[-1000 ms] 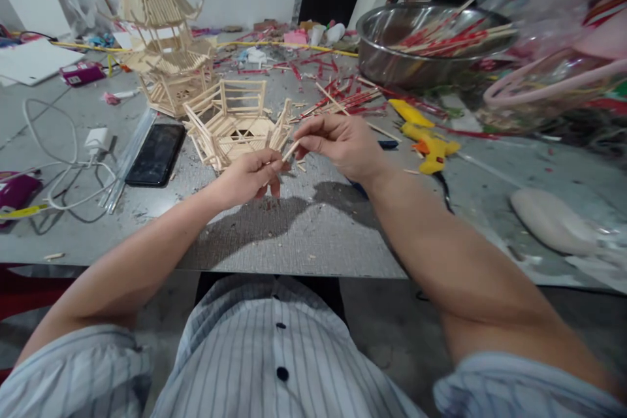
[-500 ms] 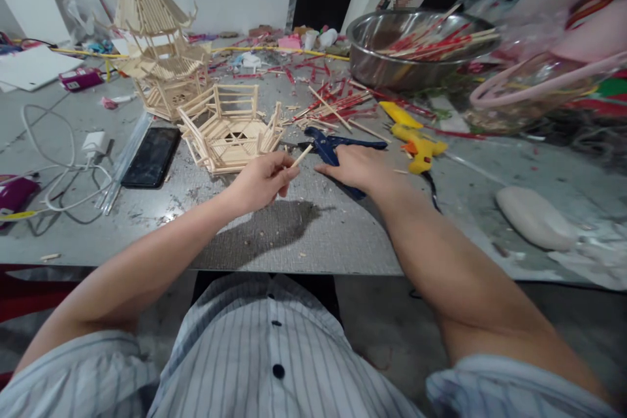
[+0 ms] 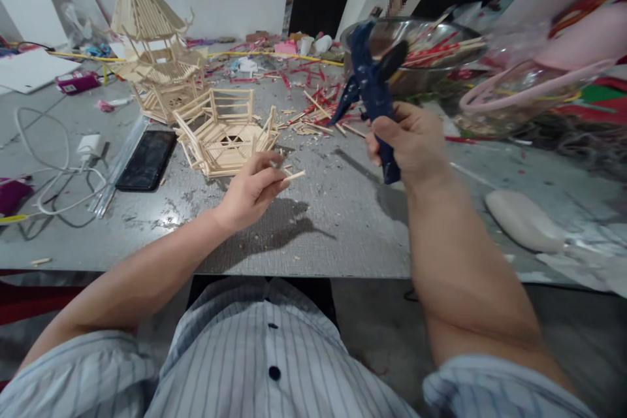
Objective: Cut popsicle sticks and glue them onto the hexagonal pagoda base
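Between the fingers of my left hand [image 3: 252,192] is a short wooden stick [image 3: 294,176], its end pointing right. This hand is just in front of a low six-sided stick frame [image 3: 230,153] with rails around its edge. My right hand [image 3: 411,140] is closed around the handle of a dark blue cutting tool [image 3: 372,81], raised above the table with its head up. Behind the frame, to the left, rises a stick pagoda model [image 3: 151,19] with a pointed roof.
A steel bowl [image 3: 421,78] with red and plain sticks stands behind my right hand. Loose sticks [image 3: 321,111] lie mid-table. A black phone [image 3: 145,160], white charger [image 3: 91,145] and cable are at left; a whitish oblong object [image 3: 524,221] and pink-handled basket [image 3: 533,95] at right.
My right hand has lifted the blue tool off the table, turning it upright. My left hand has shifted slightly left and down, and its stick lies flatter.
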Tool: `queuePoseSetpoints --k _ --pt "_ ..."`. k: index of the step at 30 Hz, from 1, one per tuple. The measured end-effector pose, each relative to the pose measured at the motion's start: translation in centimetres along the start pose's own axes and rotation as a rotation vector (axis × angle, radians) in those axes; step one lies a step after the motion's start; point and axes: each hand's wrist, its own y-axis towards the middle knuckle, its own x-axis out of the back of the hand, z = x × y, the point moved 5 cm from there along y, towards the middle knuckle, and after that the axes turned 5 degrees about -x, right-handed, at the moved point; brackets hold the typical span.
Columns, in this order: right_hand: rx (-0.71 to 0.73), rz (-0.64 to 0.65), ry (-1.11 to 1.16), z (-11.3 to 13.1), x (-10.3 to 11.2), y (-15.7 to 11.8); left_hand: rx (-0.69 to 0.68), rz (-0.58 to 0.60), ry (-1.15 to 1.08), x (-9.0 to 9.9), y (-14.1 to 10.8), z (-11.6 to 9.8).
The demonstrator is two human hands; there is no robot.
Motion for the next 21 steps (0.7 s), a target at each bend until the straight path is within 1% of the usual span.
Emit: queuePoseSetpoints --k 2,4,5,6,8,10,11,12,14,16,17,19,21 --pt "0.028 0.093 0.112 0.7 -0.6 -0.8 -0.003 -0.083 0.068 0.5 -0.1 0.0" --pt "-0.009 0.166 0.157 0.8 -1.3 -1.5 0.029 -0.141 0.091 0.9 -0.1 0.2" --pt "-0.04 0.2 0.173 0.6 -1.7 -1.7 0.046 -0.144 0.08 0.9 -0.1 0.3" --pt "-0.071 0.237 0.193 0.4 -2.1 -1.9 0.061 -0.127 0.053 0.9 -0.1 0.3" --pt "-0.097 0.294 0.238 -0.2 -3.0 -2.0 0.077 -0.046 -0.025 0.4 0.0 0.4" --pt "-0.096 0.31 0.232 -0.8 -3.6 -1.8 0.084 0.054 -0.098 -0.3 0.0 0.2" --pt "-0.093 0.301 0.218 -1.1 -3.9 -1.7 0.088 0.085 -0.119 -0.6 0.0 0.1" --pt "-0.096 0.296 0.207 -1.4 -4.3 -1.6 0.094 0.099 -0.13 -0.8 0.0 0.0" --pt "-0.102 0.315 0.211 -1.8 -5.1 -1.5 0.122 0.087 -0.153 -0.9 -0.1 -0.2" --pt "-0.107 0.397 0.22 -1.9 -6.2 -1.6 0.17 0.063 -0.19 -1.0 -0.2 -0.2" --pt "-0.109 0.45 0.209 -1.9 -6.8 -1.8 0.186 0.069 -0.211 -1.1 -0.2 -0.2" --pt "-0.096 0.522 0.161 -1.8 -7.8 -2.2 0.207 0.106 -0.238 -1.4 -0.3 -0.1" --pt "-0.075 0.532 0.122 -1.5 -8.3 -2.5 0.225 0.161 -0.266 -1.7 -0.3 -0.1"
